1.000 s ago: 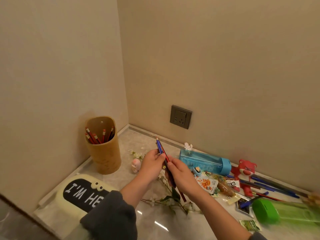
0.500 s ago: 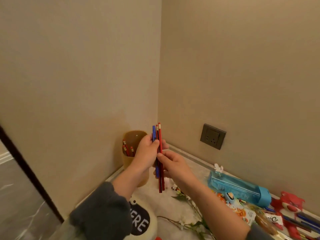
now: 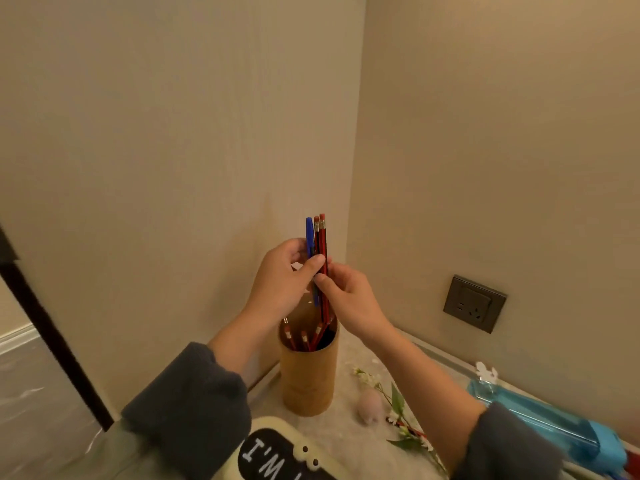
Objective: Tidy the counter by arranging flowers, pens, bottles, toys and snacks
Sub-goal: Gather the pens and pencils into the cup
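Both hands, L (image 3: 284, 278) + R (image 3: 349, 299), fingers pinched on pens (image 3: 318, 251), upright, just above cup (image 3: 308, 368) at 12 o'clock. Risk: tips snag pencils already inside, bundle splays, cup tips toward flowers (image 3: 388, 393) at 4 o'clock.

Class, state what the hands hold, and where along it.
Both hands, left and right, pinch a bundle of pens and pencils around mid-length.

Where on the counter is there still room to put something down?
A bare patch of counter lies between the wooden cup, the little pink toy and the black sign. Another runs behind the flower sprig, along the wall. It's crowded at the right edge, by the blue bottle.
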{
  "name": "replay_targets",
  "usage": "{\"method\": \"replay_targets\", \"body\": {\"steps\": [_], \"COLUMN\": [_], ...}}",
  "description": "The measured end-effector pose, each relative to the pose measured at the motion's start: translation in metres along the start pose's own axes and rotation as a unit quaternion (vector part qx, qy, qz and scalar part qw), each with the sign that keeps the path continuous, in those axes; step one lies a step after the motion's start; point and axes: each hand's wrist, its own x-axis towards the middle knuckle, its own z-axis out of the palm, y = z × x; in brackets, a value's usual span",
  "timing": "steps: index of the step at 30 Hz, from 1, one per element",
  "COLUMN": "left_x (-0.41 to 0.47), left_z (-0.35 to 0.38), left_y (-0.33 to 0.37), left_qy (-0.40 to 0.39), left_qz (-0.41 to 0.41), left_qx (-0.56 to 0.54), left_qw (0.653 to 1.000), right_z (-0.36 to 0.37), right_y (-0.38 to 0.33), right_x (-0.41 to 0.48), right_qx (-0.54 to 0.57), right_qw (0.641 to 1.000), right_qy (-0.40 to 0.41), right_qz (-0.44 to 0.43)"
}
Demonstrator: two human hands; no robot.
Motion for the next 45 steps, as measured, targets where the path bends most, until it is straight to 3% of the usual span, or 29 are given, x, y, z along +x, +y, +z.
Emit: {"method": "replay_targets", "body": {"steps": [6, 12, 19, 28, 36, 41, 45], "left_x": [-0.006, -0.019, -0.03, -0.045, -0.07, -0.091, -0.114], "left_z": [-0.001, -0.002, -0.01, -0.013, 0.022, 0.077, 0.125], "left_y": [-0.037, -0.065, -0.072, -0.06, -0.016, 0.015, 0.02], "left_qy": [-0.018, -0.061, -0.059, -0.027, 0.018, -0.058, -0.128], "left_qz": [-0.02, -0.045, -0.025, -0.002, 0.041, 0.039, -0.016], "left_qx": [0.02, 0.055, 0.096, 0.121, 0.032, -0.054, -0.087], "left_qw": [0.999, 0.996, 0.993, 0.992, 0.998, 0.996, 0.988], "right_z": [0.022, 0.026, 0.026, 0.017, -0.029, -0.084, -0.124], "right_y": [0.032, 0.041, 0.034, 0.027, 0.028, 0.031, 0.049], "right_x": [-0.002, -0.01, -0.014, -0.03, -0.066, -0.099, -0.131], "right_qx": [-0.026, -0.132, -0.185, -0.2, -0.086, -0.048, -0.065], "right_qw": [0.999, 0.988, 0.977, 0.976, 0.992, 0.991, 0.981], "right_qy": [0.017, -0.044, -0.052, -0.045, 0.008, 0.091, 0.131], "right_qz": [0.032, 0.063, 0.092, 0.068, 0.088, 0.09, 0.13]}}
